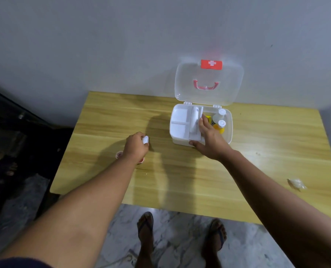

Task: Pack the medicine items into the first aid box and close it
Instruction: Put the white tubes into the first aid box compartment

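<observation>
Steadying the open first aid box [181, 140] by its inner tray, the right hand [209, 136] rests on it while the left hand [135, 147], closed around a small white bottle [145, 139], waits on the counter [267, 136]; the box lies to that hand's right.

We've got one view only, head cam, wide-angle, so no overlap w/ another view. It sits above the near edge of the wooden table [180, 180], facing fwd and steeply down. Both forearms run from the bottom corners up to mid-frame; feet in sandals and marble floor show at bottom centre. The first aid box [182, 140] sits mid-frame, near arm's reach, grey wall behind filling the top third. Edges bend w/ lens distortion.
</observation>
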